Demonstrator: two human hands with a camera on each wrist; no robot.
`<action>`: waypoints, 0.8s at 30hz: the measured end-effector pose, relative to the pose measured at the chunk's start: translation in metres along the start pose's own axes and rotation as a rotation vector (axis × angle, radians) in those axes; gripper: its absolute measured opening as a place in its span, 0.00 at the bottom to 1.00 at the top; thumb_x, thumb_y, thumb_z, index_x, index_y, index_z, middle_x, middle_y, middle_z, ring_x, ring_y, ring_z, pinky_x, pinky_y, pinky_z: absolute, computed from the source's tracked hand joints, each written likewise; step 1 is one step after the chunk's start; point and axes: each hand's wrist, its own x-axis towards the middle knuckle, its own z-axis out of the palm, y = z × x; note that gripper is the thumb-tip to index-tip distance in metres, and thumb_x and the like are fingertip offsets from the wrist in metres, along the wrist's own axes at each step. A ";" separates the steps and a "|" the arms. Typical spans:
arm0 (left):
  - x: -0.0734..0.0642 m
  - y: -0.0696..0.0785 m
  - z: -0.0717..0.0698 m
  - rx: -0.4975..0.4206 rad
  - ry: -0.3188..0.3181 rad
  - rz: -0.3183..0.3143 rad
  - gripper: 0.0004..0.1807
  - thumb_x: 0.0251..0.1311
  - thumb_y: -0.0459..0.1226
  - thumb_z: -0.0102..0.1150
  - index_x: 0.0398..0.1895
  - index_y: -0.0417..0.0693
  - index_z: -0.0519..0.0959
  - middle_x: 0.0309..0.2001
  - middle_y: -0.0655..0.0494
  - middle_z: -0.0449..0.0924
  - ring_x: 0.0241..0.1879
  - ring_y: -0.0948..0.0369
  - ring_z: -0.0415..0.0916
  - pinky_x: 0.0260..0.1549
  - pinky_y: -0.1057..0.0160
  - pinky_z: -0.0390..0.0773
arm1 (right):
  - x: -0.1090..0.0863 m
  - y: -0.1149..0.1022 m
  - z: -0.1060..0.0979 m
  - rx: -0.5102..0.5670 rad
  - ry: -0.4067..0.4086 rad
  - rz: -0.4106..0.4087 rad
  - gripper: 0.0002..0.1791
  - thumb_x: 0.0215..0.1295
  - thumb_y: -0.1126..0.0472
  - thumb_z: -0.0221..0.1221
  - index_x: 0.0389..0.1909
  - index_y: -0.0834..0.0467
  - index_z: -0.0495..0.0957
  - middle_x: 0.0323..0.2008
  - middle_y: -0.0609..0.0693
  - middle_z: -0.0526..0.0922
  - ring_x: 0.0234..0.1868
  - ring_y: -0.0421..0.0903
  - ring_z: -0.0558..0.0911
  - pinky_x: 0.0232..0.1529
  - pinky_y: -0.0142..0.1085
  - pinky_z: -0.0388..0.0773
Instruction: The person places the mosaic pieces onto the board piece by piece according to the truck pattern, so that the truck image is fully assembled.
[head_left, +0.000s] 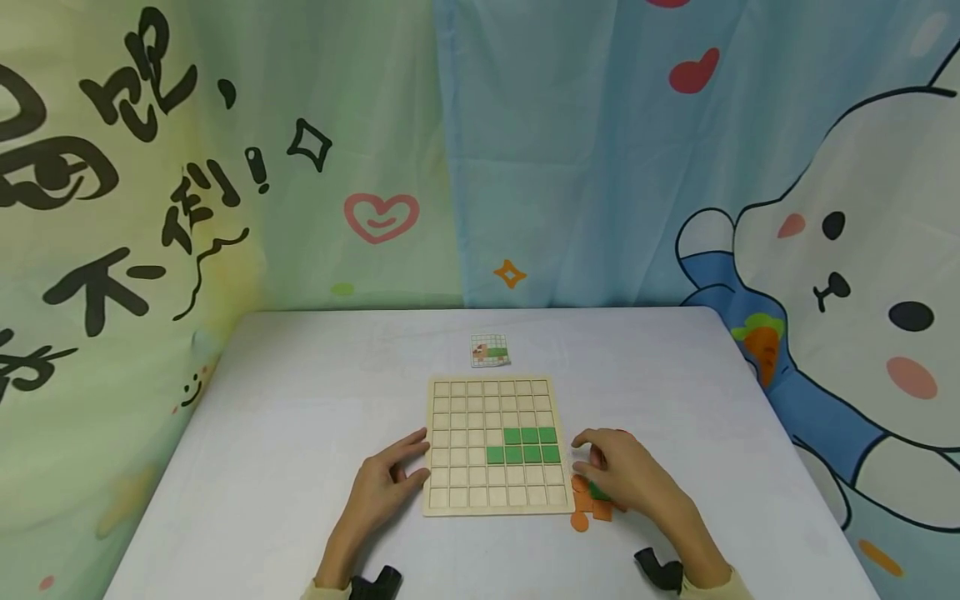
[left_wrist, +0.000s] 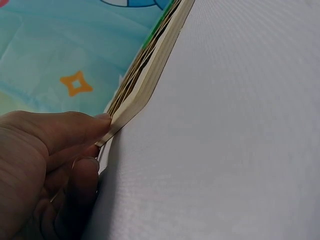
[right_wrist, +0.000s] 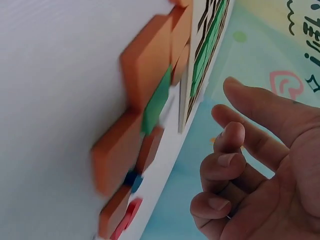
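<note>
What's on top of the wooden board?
Seven green squares lie on the wooden board, three in one row and four in the next. What is beneath those squares is covered from view.

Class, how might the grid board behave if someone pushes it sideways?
The grid board would probably stay stiff, as its edge looks thick and woodlike. Broad and apparently lying flat on the white table, it should slide rather than tip.

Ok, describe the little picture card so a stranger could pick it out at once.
On the white table, find the pale wooden grid board. Just beyond its far edge lies a small card. Much smaller than the board, it shows a printed grid with brownish and green patches.
</note>
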 end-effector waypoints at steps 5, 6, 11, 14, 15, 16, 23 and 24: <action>0.000 0.000 0.000 -0.005 0.000 0.002 0.23 0.60 0.33 0.76 0.60 0.49 0.87 0.68 0.58 0.83 0.22 0.72 0.67 0.23 0.73 0.66 | -0.008 0.013 -0.004 -0.006 -0.019 -0.004 0.13 0.64 0.62 0.72 0.49 0.58 0.86 0.22 0.42 0.71 0.26 0.35 0.67 0.31 0.30 0.65; 0.000 0.000 0.000 -0.004 0.000 0.002 0.23 0.60 0.33 0.75 0.60 0.49 0.87 0.68 0.58 0.83 0.22 0.72 0.67 0.23 0.73 0.66 | -0.010 0.015 -0.005 -0.004 -0.029 -0.006 0.13 0.64 0.62 0.72 0.48 0.57 0.86 0.23 0.42 0.71 0.27 0.34 0.67 0.30 0.30 0.65; 0.000 0.000 0.000 -0.001 0.002 -0.001 0.23 0.60 0.33 0.76 0.60 0.49 0.87 0.68 0.58 0.83 0.22 0.72 0.67 0.24 0.73 0.66 | -0.017 0.027 -0.006 0.011 -0.073 -0.020 0.12 0.64 0.61 0.72 0.47 0.57 0.86 0.24 0.41 0.72 0.27 0.33 0.68 0.31 0.29 0.67; 0.000 0.000 0.000 0.002 0.005 -0.002 0.23 0.60 0.33 0.76 0.60 0.49 0.87 0.68 0.58 0.83 0.22 0.72 0.66 0.24 0.72 0.66 | -0.021 0.031 -0.006 0.010 -0.091 -0.030 0.11 0.63 0.61 0.72 0.46 0.56 0.86 0.24 0.41 0.72 0.27 0.33 0.68 0.31 0.29 0.67; 0.000 0.000 0.000 0.001 0.006 -0.002 0.23 0.59 0.33 0.76 0.60 0.49 0.87 0.68 0.58 0.83 0.22 0.72 0.66 0.24 0.72 0.66 | -0.022 0.032 -0.006 0.009 -0.096 -0.027 0.11 0.63 0.61 0.72 0.45 0.55 0.86 0.24 0.41 0.72 0.27 0.33 0.68 0.31 0.29 0.67; 0.000 0.000 0.001 0.001 0.006 -0.001 0.23 0.59 0.33 0.76 0.60 0.49 0.87 0.68 0.58 0.83 0.22 0.72 0.66 0.24 0.72 0.66 | -0.024 0.034 -0.006 0.008 -0.101 -0.021 0.10 0.62 0.61 0.73 0.44 0.55 0.86 0.24 0.41 0.72 0.27 0.33 0.68 0.31 0.29 0.67; 0.000 0.002 0.001 0.016 0.009 -0.002 0.23 0.59 0.32 0.76 0.60 0.48 0.87 0.68 0.58 0.83 0.22 0.72 0.66 0.23 0.72 0.66 | -0.030 0.041 -0.004 0.027 -0.126 0.050 0.10 0.61 0.61 0.74 0.42 0.52 0.85 0.24 0.43 0.71 0.26 0.35 0.68 0.28 0.31 0.65; 0.000 0.002 0.001 0.019 0.009 -0.003 0.23 0.59 0.32 0.76 0.60 0.49 0.87 0.68 0.58 0.83 0.22 0.72 0.66 0.23 0.72 0.66 | -0.030 0.042 -0.003 0.029 -0.125 0.050 0.10 0.61 0.61 0.74 0.42 0.52 0.85 0.24 0.43 0.71 0.26 0.35 0.68 0.28 0.30 0.65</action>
